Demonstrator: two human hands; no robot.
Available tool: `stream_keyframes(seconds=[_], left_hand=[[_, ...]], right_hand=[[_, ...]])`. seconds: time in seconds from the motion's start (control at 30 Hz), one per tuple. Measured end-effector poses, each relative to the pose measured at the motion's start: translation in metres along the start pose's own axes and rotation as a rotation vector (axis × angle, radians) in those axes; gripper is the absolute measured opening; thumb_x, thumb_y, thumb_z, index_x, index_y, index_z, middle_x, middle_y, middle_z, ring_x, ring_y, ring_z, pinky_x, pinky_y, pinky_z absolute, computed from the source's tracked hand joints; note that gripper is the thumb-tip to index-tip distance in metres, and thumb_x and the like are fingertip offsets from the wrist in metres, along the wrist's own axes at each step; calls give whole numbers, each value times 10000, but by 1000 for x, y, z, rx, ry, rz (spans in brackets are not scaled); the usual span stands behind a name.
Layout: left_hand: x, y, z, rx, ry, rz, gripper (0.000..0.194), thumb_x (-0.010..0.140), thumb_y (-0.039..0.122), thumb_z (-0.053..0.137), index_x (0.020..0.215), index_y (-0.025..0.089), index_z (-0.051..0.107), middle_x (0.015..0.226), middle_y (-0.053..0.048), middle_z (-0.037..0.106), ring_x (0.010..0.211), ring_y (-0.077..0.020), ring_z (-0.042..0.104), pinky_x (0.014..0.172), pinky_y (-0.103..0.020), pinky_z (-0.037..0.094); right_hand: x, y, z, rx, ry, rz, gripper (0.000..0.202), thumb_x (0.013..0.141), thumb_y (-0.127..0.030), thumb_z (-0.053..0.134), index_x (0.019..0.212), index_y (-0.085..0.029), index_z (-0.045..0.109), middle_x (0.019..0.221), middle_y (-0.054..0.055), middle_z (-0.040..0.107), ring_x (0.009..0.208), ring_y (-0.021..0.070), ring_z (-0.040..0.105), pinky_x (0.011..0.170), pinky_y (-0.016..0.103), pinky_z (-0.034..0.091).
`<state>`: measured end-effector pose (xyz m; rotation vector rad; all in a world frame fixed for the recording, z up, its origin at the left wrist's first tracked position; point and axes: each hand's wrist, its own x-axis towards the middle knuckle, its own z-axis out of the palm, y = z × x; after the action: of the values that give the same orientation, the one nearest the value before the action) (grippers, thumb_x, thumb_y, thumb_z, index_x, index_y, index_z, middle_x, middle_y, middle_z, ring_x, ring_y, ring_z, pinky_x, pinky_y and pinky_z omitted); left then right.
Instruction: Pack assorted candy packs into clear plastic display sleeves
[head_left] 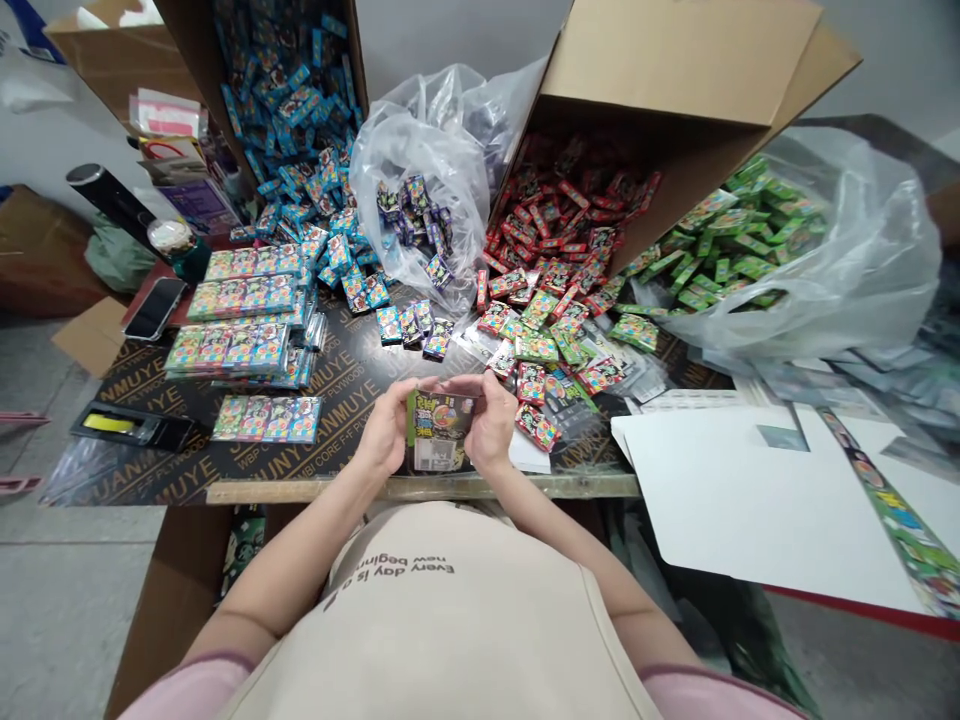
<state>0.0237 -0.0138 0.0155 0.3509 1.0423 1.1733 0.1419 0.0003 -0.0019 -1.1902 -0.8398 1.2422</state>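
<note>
Between both hands, near the table's front edge, is a dark printed packet point(436, 432) with a green edge and a pale label low on its face. My left hand point(388, 428) is curled round its left side, and my right hand point(491, 422) closes on its right side. Small red and green boxes point(536, 347) lie loosely just beyond my right hand. A few small purple and blue boxes point(437, 339) sit beyond the packet. To the left, a flat wrapped row of colourful boxes point(268, 419) lies in front of stacked rows point(227, 346).
Cartons hold blue boxes point(289, 105) and red boxes point(570, 200). Clear bags hold purple boxes point(420, 225) and green boxes point(742, 240). A phone point(155, 308), a black tray point(135, 426) and a black cylinder point(112, 200) stand left. White card point(720, 480) overhangs the right front.
</note>
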Motion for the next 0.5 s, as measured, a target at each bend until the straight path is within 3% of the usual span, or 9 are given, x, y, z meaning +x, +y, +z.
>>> stream_keyframes(seconds=[0.13, 0.27, 0.37, 0.5], left_hand=[[3, 6, -8, -5, -9, -36, 369, 657, 285, 602, 969, 115, 701, 875, -84, 759, 861, -226, 695, 778, -336, 527], [8, 16, -12, 8, -4, -13, 411, 622, 176, 679, 1029, 150, 620, 925, -81, 754, 840, -215, 711, 708, -308, 532], [10, 20, -12, 24, 11, 30, 412, 582, 136, 737, 966, 174, 591, 894, -57, 748, 826, -210, 721, 657, -272, 523], [9, 20, -9, 74, 18, 109, 332, 521, 113, 764, 826, 159, 642, 792, -28, 734, 775, -191, 722, 662, -249, 510]], right_hand=[[7, 15, -6, -45, -24, -40, 383, 800, -553, 565, 686, -205, 678, 724, 61, 721, 777, 230, 691, 754, 357, 533], [10, 19, -13, 39, -87, -3, 319, 768, -523, 648, 719, -211, 695, 737, 47, 725, 729, 207, 684, 734, 339, 529], [14, 12, -19, 62, -154, 30, 295, 741, -506, 693, 749, -213, 724, 739, 44, 732, 717, 203, 686, 690, 325, 526], [30, -9, -30, -106, -279, 51, 252, 660, -432, 773, 701, -189, 718, 697, 34, 721, 632, 172, 647, 595, 289, 497]])
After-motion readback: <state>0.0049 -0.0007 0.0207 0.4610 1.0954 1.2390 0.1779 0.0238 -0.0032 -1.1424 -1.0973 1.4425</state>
